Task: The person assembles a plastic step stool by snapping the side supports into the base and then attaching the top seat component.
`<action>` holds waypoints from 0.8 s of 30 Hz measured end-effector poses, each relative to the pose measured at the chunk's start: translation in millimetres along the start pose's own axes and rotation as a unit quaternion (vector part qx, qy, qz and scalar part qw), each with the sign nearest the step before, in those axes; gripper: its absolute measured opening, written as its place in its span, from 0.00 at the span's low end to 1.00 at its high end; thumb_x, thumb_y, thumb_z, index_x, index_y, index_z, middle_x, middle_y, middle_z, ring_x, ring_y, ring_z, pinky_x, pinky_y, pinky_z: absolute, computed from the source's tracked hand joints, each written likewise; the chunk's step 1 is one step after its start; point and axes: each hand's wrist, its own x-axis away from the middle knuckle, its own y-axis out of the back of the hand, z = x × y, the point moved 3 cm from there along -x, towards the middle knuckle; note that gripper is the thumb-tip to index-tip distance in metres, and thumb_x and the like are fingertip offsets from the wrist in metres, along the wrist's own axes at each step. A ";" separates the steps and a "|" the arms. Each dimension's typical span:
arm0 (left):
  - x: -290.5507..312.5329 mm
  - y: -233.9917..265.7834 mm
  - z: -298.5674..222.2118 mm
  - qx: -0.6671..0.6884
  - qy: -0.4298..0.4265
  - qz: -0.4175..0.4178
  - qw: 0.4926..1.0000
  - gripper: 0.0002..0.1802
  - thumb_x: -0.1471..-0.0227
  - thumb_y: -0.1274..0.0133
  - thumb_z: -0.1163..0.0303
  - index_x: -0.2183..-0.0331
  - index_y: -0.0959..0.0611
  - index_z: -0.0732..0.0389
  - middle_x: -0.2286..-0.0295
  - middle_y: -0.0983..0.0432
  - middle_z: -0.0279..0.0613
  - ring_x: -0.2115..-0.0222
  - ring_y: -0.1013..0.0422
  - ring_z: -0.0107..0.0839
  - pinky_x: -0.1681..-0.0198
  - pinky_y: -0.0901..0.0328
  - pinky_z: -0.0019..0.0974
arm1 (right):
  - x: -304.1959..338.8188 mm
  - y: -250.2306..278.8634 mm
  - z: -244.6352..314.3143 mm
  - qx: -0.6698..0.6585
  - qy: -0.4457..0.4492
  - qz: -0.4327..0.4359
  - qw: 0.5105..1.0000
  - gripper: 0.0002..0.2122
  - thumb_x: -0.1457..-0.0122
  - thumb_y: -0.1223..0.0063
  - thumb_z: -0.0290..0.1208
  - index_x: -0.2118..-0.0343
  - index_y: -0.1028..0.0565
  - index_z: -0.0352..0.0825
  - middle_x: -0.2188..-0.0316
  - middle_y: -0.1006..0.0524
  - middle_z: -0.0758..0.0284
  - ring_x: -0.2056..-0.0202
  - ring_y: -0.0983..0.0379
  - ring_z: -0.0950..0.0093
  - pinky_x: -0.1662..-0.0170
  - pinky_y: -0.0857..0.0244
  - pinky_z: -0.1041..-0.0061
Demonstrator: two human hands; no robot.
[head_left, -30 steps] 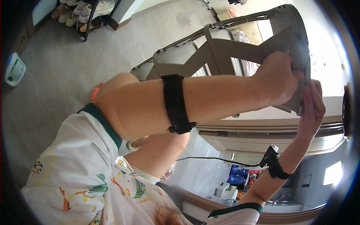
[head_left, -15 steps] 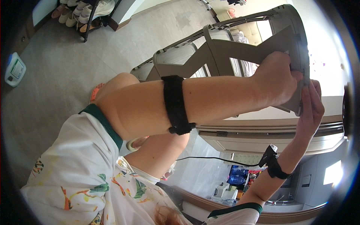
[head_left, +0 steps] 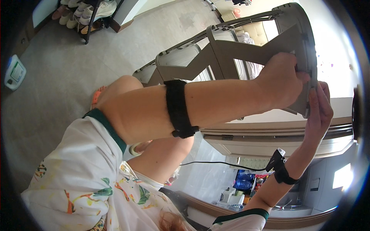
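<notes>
A grey-brown tiered plastic rack [head_left: 216, 63] with zigzag side panels and light see-through tier panels stretches across the upper right. My left hand [head_left: 283, 79] is closed at its end board, fingers curled and thumb pressed near the rim; the fingertips are partly hidden. Just beside it, my right hand [head_left: 322, 101] pinches the same board's edge, with fingers on the outer face. The two hands almost touch. Black straps circle both of my arms, and a small device with a cable sits on the right strap [head_left: 284, 175].
A shoe rack with several shoes [head_left: 104, 10] stands at the upper left. A white jug with a blue cap [head_left: 16, 72] is on the grey tiled floor [head_left: 77, 57]. A brown-framed doorway [head_left: 262, 129] lies below the rack, and several blue bottles [head_left: 243, 181] show beyond it.
The rack and my left arm have shifted very slightly leftward in view. Both hands keep their places on the board.
</notes>
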 end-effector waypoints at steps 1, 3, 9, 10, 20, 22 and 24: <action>0.7 2.2 -2.9 0.019 0.043 0.021 0.999 0.16 0.45 0.48 0.66 0.69 0.21 0.73 0.73 0.25 0.59 0.70 0.26 0.47 0.66 0.32 0.42 | -0.9 -3.2 3.6 0.024 0.001 -0.009 1.000 0.11 0.39 0.50 0.25 0.55 0.23 0.30 0.63 0.27 0.69 0.60 0.32 0.82 0.58 0.38 0.82; 1.1 -1.1 0.4 0.037 0.084 0.042 0.995 0.16 0.47 0.46 0.66 0.65 0.22 0.73 0.65 0.25 0.63 0.62 0.26 0.51 0.60 0.32 0.43 | -1.2 -5.2 9.0 0.047 0.004 -0.020 0.999 0.11 0.38 0.50 0.25 0.55 0.23 0.30 0.64 0.27 0.69 0.62 0.33 0.82 0.60 0.39 0.83; -4.4 1.3 2.9 -0.005 0.020 -0.011 1.000 0.16 0.45 0.50 0.66 0.70 0.20 0.73 0.79 0.24 0.54 0.78 0.26 0.40 0.71 0.34 0.42 | -4.1 -9.5 11.0 0.044 -0.023 -0.015 0.999 0.11 0.38 0.49 0.28 0.56 0.22 0.29 0.69 0.30 0.72 0.69 0.38 0.86 0.70 0.46 0.86; -2.8 3.2 1.2 -0.007 0.017 -0.012 1.000 0.16 0.45 0.50 0.66 0.70 0.20 0.73 0.79 0.24 0.54 0.78 0.26 0.40 0.71 0.34 0.42 | -2.2 -10.1 11.0 0.043 -0.019 -0.017 0.999 0.11 0.38 0.49 0.28 0.56 0.22 0.29 0.69 0.30 0.72 0.69 0.38 0.86 0.70 0.46 0.86; 22.5 52.8 -18.3 -0.146 -0.083 0.066 0.984 0.13 0.46 0.47 0.69 0.64 0.20 0.70 0.69 0.21 0.51 0.71 0.24 0.34 0.64 0.30 0.34 | 6.1 -16.3 5.1 0.047 -0.002 -0.060 0.997 0.12 0.38 0.50 0.27 0.53 0.24 0.29 0.69 0.32 0.70 0.68 0.38 0.82 0.66 0.42 0.84; 17.3 73.6 -24.0 -0.117 -0.053 0.059 0.990 0.11 0.45 0.47 0.70 0.64 0.20 0.68 0.70 0.21 0.47 0.71 0.25 0.29 0.64 0.31 0.31 | 7.2 -19.7 7.1 0.028 -0.055 -0.061 0.996 0.12 0.38 0.51 0.25 0.53 0.24 0.29 0.70 0.32 0.70 0.68 0.38 0.81 0.67 0.43 0.84; 10.7 88.8 -26.5 -0.173 -0.052 0.008 0.984 0.09 0.45 0.47 0.70 0.64 0.20 0.66 0.71 0.21 0.42 0.70 0.26 0.26 0.65 0.31 0.29 | 5.4 -20.4 -2.2 0.053 -0.018 -0.096 0.994 0.12 0.38 0.52 0.25 0.53 0.25 0.28 0.70 0.33 0.70 0.68 0.38 0.81 0.67 0.44 0.84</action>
